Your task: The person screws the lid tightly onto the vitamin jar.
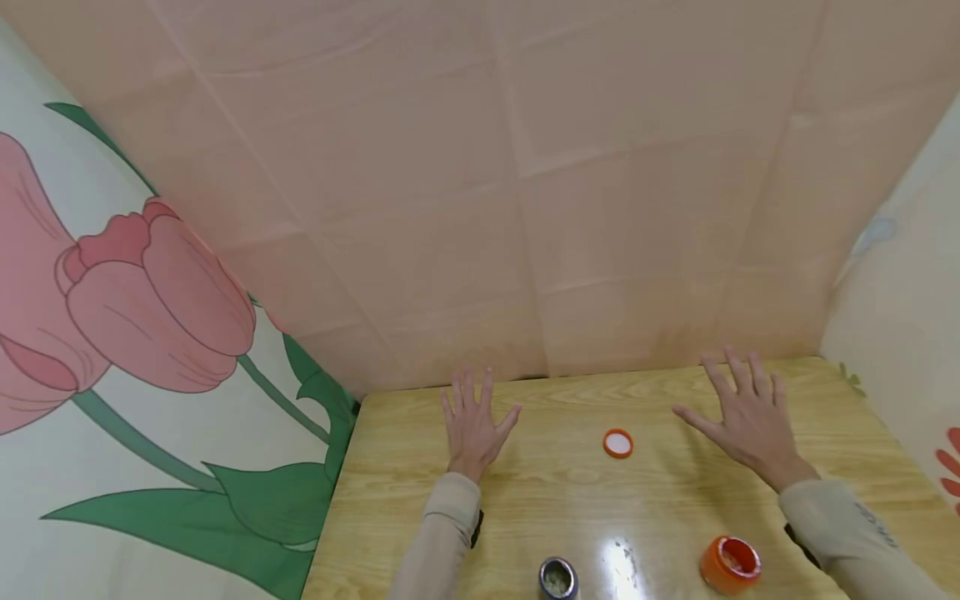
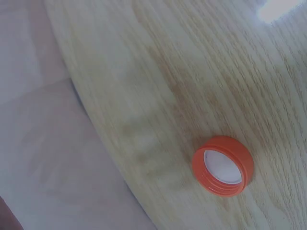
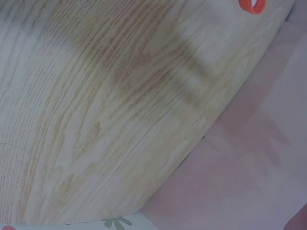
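Observation:
My left hand point(image 1: 474, 433) is held over the left part of the wooden table, fingers straight and spread, holding nothing. Over the right part, my right hand point(image 1: 753, 429) has its fingers spread as well, with nothing in it. Between the two hands lies an orange screw lid point(image 1: 618, 443), its white inside facing up; threads show on the lid point(image 2: 221, 166) in the left wrist view. An orange jar point(image 1: 726, 575) without a lid stands nearer to me, below the right hand. Left of it is a small open container with a dark rim point(image 1: 558, 581), its contents greyish.
The wooden table point(image 1: 405, 450) meets a creased pinkish sheet point(image 1: 450, 208) hanging along its far edge. A wall with painted tulips point(image 1: 150, 308) borders the left side, and a pale wall point(image 1: 907, 292) the right. Light glares on the tabletop near the front.

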Motion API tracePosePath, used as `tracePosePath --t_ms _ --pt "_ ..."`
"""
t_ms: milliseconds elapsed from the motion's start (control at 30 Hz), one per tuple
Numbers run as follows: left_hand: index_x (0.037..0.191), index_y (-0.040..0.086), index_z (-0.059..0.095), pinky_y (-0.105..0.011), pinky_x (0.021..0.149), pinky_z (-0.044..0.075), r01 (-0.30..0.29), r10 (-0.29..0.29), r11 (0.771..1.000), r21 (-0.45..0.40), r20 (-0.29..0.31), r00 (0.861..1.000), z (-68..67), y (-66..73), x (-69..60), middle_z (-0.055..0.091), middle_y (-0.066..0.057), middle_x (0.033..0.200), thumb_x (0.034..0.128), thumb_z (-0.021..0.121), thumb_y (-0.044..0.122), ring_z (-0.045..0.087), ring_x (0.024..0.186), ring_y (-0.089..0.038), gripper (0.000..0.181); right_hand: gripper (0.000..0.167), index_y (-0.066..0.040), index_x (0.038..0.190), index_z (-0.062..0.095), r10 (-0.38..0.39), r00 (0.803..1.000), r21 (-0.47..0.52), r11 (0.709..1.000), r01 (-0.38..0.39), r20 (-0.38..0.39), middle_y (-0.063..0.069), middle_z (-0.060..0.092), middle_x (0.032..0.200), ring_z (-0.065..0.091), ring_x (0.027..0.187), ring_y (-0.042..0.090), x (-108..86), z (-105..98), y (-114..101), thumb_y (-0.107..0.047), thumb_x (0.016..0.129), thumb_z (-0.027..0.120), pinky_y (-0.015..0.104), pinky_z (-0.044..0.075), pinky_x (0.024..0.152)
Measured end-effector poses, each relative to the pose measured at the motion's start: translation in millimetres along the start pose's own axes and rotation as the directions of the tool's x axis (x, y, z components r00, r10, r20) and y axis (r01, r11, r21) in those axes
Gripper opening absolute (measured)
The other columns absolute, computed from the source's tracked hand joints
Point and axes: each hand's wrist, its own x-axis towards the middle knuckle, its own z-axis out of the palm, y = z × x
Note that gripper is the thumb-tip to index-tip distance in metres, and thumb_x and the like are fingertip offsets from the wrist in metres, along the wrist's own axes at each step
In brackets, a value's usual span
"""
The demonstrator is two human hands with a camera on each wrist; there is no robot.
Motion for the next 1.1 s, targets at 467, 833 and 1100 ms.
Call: tracePosePath --t_ms 467,833,1100 --pt "0.158 0.03 0.022 -0.065 0.116 0.023 -0.019 0.019 1.0 -0.009 -0.065 0.998 2.1 0.2 -11.1 0.022 -0.012 0.165 0.0893 0.053 0.066 0.023 0.15 -0.04 0.084 0.099 -0.024 0.159 0.02 0.008 1.0 0.032 0.999 -0.009 0.015 0.019 0.013 0.165 0.004 0.151 0.047 -13.6 3.9 6.2 -0.06 0.081 0.069 0.074 -0.001 0.114" --pt "0.158 0.029 0.025 -0.063 0.119 0.018 0.002 -0.002 1.0 -0.01 -0.037 0.999 1.9 -0.6 -18.8 0.021 -0.012 0.165 0.0892 0.055 0.065 0.02 0.152 -0.038 0.083 0.098 -0.015 0.155 0.031 0.016 1.0 0.024 1.0 -0.017 0.012 0.024 0.021 0.16 0.013 0.146 0.051 -24.7 2.4 2.9 -0.061 0.079 0.07 0.075 0.008 0.109" --pt "0.158 0.03 0.023 -0.063 0.118 0.019 -0.012 0.012 1.0 0.004 -0.032 0.999 1.5 0.5 -26.4 0.023 -0.012 0.164 0.0908 0.047 0.069 0.024 0.15 -0.038 0.081 0.099 -0.013 0.156 0.028 0.019 0.999 0.005 1.0 -0.019 0.026 0.025 0.018 0.161 0.01 0.147 0.052 -34.2 1.0 1.4 -0.061 0.079 0.07 0.077 0.011 0.105"
